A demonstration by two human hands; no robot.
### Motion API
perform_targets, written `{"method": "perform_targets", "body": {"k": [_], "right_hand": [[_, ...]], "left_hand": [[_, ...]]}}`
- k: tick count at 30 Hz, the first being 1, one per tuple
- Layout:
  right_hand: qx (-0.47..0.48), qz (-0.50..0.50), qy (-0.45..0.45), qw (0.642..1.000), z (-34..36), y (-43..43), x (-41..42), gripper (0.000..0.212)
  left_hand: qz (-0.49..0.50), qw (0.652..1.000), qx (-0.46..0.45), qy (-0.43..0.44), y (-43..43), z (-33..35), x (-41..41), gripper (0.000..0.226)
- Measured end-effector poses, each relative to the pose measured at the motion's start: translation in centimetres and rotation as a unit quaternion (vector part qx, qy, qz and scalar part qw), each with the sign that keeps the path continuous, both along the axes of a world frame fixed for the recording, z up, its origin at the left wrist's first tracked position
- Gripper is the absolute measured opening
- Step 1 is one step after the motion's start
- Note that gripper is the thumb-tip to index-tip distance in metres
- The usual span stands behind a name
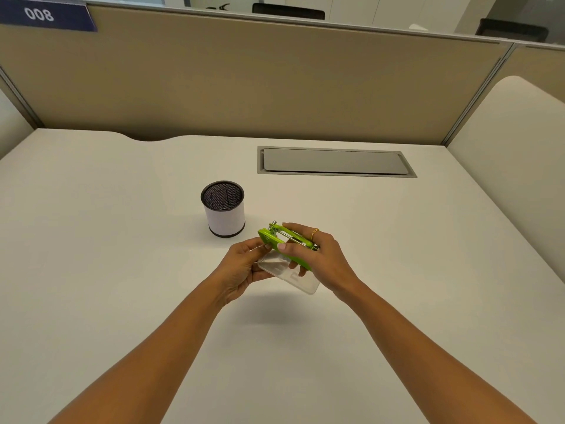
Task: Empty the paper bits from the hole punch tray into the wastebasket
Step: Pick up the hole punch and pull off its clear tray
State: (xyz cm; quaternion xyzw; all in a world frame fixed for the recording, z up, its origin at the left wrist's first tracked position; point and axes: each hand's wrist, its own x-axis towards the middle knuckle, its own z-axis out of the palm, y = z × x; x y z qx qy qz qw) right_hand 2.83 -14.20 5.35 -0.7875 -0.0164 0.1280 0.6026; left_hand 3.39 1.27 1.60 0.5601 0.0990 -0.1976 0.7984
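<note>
Green hole punch [286, 247] sat clenched in your right hand [321, 255] while your left hand [241, 267] gripped its clear tray [290, 275], likely to detach it.

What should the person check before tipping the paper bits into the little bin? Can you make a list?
1. Green hole punch held firmly: ok, the right hand is wrapped around it.
2. Clear tray gripped: ok, the left hand holds its near end.
3. Tray free of the punch: cannot tell.
4. Wastebasket upright and open: ok.
5. Tray above the wastebasket: not ok, it is off to the right, over the bare desk.
6. Paper bits inside the tray: cannot tell.
</note>
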Motion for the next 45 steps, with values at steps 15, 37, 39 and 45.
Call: {"method": "perform_targets", "body": {"k": [15, 37, 39, 45], "right_hand": [[0.118, -0.044, 0.056, 0.990, 0.1, -0.7, 0.7, 0.046], [0.144, -0.112, 0.042, 0.982, -1.7, -1.1, 1.0, 0.050], [0.127, -0.147, 0.017, 0.981, -2.3, -1.6, 1.1, 0.052], [-0.021, -0.220, -0.058, 0.974, -5.6, -2.9, 1.1, 0.061]], "left_hand": [[0.013, 0.999, -0.014, 0.027, 0.3, -0.1, 0.1, 0.020], [0.032, 0.998, -0.021, 0.056, 1.2, -0.9, -0.3, 0.033], [0.037, 0.997, -0.017, 0.059, 1.5, -1.3, -0.3, 0.034], [0.050, 0.996, -0.010, 0.071, 2.1, -2.1, -0.4, 0.036]]}}
